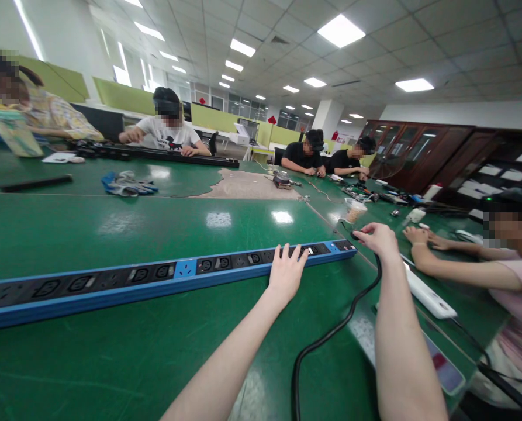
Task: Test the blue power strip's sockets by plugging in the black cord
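A long blue power strip (230, 271) with black sockets runs across the green table from the left edge to right of centre. My left hand (287, 270) lies on its right part, fingers spread over the sockets. Just beyond the strip's right end, my right hand (378, 238) is closed on the end of a black cable (352, 310). The small black piece at the fingertips is partly hidden. From there the cable hangs down and curves across the table toward the bottom edge.
A white power strip (431, 292) and a phone (447, 365) lie at right, near a seated person in pink. Ahead are a plastic cup (355, 210), blue-white gloves (128, 183) and a black bar (37, 183). Other people sit around the green table (155, 356).
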Available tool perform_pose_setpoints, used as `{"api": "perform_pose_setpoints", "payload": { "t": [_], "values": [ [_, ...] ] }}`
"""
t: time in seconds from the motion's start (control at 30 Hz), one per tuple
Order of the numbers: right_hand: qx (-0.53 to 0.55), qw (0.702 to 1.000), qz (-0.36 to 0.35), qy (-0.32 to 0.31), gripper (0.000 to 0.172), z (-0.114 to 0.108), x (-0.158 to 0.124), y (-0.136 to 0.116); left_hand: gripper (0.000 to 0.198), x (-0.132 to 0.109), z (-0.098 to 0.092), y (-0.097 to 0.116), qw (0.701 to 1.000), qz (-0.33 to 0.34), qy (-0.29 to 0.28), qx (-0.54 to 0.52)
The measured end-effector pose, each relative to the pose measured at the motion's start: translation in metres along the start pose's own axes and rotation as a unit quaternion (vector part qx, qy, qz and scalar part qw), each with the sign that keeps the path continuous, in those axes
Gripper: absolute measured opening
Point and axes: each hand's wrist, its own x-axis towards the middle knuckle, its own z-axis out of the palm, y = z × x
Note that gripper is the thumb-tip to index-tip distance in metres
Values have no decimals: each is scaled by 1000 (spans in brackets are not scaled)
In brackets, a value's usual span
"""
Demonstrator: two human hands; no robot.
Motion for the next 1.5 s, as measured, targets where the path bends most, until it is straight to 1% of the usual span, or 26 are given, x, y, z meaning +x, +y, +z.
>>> {"api": "perform_pose_setpoints", "payload": {
  "t": [0.2,0.3,0.37,0.43,0.5,0.53,0.57,0.6,0.63,0.67,0.7,0.73,0.77,0.8,0.87,0.93,1.03,1.1,1.13,1.17,1.23,1.3,1.37,1.43,1.47,1.5],
  "values": [
    [27,997,20,-73,18,10,-12,-15,63,0,0,0,1000,-1,-7,-11],
    [38,995,4,-95,16,10,-16,-27,65,0,-2,0,1000,-2,-13,-23],
    [31,995,-23,-92,18,10,-16,-37,63,1,-5,2,999,-13,-16,-40],
    [20,996,-52,-75,20,10,-14,-46,52,2,-12,7,997,-32,-17,-74],
    [24,996,-70,-52,24,12,-11,-55,39,6,-24,13,990,-33,-27,-138],
    [35,996,-71,-43,27,14,-11,-58,39,8,-31,16,982,-22,-43,-183],
    [51,996,-67,-37,29,16,-10,-61,42,11,-38,19,969,-9,-71,-236],
    [70,995,-56,-35,31,18,-10,-63,46,14,-46,21,949,-15,-109,-296],
    [93,994,-41,-35,33,20,-10,-63,50,18,-52,22,917,-26,-158,-366],
    [119,992,-22,-40,33,22,-11,-63,55,21,-58,22,874,-22,-211,-437],
    [150,987,-3,-49,33,22,-12,-61,58,25,-63,20,834,-12,-249,-492],
    [185,981,13,-60,34,23,-12,-59,58,28,-67,17,810,-7,-265,-523],
    [222,972,28,-76,34,23,-13,-56,55,31,-70,13,801,-10,-262,-538],
    [257,961,39,-94,36,22,-13,-52,49,33,-72,9,803,-19,-244,-543],
    [312,939,53,-134,39,19,-14,-45,41,36,-75,-1,811,-39,-189,-553],
    [345,919,56,-182,41,16,-16,-38,41,37,-79,-12,810,-46,-147,-565],
    [348,896,16,-274,48,14,-20,-33,42,39,-87,-24,801,-63,-128,-581],
    [315,895,-30,-314,55,13,-23,-33,41,40,-91,-29,789,-87,-125,-596],
    [291,902,-53,-314,57,13,-23,-34,41,41,-92,-30,778,-106,-120,-607],
    [264,914,-77,-297,56,13,-23,-36,39,42,-92,-31,765,-127,-114,-621],
    [201,946,-127,-220,50,12,-20,-39,36,42,-93,-32,734,-165,-105,-650],
    [139,967,-172,-128,45,11,-15,-40,34,39,-93,-32,715,-179,-125,-664],
    [91,979,-174,-60,42,11,-10,-38,36,36,-93,-33,705,-163,-194,-662],
    [57,989,-137,-21,43,10,-6,-34,38,33,-93,-33,688,-130,-284,-655],
    [40,993,-114,-8,44,10,-6,-31,37,33,-92,-33,680,-120,-312,-653],
    [24,995,-92,5,45,10,-6,-29,35,34,-90,-32,680,-120,-314,-652]
  ]
}}
